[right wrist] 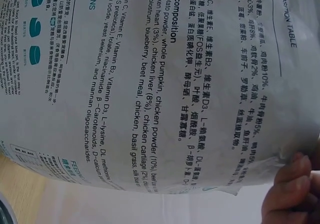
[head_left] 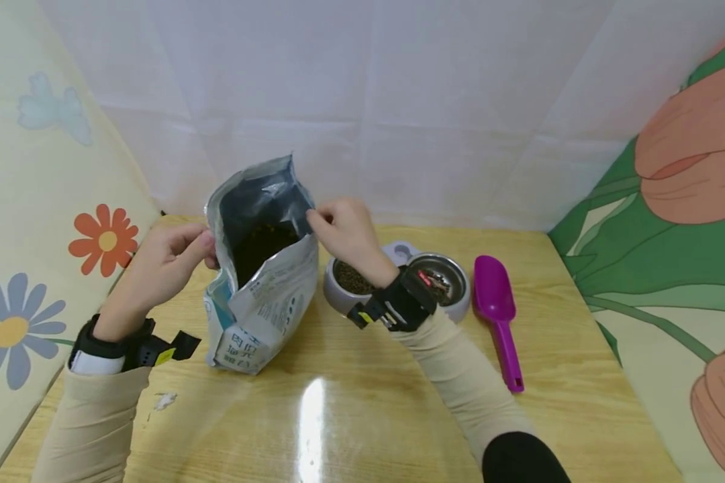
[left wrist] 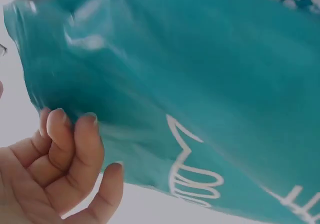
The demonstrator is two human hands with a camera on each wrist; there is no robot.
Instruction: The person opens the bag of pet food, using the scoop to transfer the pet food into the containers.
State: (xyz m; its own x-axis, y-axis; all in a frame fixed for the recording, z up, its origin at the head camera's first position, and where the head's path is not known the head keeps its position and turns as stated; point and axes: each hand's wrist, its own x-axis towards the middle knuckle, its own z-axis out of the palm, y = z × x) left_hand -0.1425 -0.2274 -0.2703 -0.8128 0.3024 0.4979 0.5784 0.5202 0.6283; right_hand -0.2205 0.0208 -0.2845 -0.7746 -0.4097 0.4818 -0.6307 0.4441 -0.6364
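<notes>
A pet food bag, silver inside with a printed white and teal outside, stands on the table with its mouth wide apart. Dark kibble shows deep inside it. My left hand pinches the bag's left rim between thumb and fingers. On the opposite rim, my right hand pinches the edge. The left wrist view shows the bag's teal side beside curled fingers. In the right wrist view, fingers grip the edge by the printed ingredient panel.
A double pet bowl stands right of the bag, partly behind my right wrist. Its left bowl holds brown kibble, its right one some pieces and a red bit. Farther right lies a magenta scoop. A white cloth wall rises behind.
</notes>
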